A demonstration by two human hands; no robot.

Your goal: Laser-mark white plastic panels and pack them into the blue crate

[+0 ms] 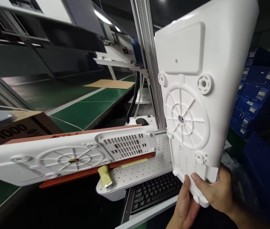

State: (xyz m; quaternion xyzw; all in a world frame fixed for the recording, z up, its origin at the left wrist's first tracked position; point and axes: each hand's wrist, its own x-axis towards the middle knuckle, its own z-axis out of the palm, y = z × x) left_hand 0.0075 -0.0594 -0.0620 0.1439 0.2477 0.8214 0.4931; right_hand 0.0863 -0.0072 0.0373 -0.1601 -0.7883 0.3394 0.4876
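A large white plastic housing panel stands upright at the right, with a round ribbed disc, ring bosses and a raised rectangle moulded in it. My left hand pinches its lower edge. My right hand grips the lower right corner, thumb on the face and fingers hidden behind. By the right thumb a small flat white piece shows; whether it is separate I cannot tell. To the left, apart from my hands, a similar white panel with a slotted grille lies tilted against an orange-red board.
A black keyboard sits below a perforated white plate, where a yellow-green clip-like object rests. An aluminium post rises behind. Blue boxes are stacked at the right; a cardboard box stands left.
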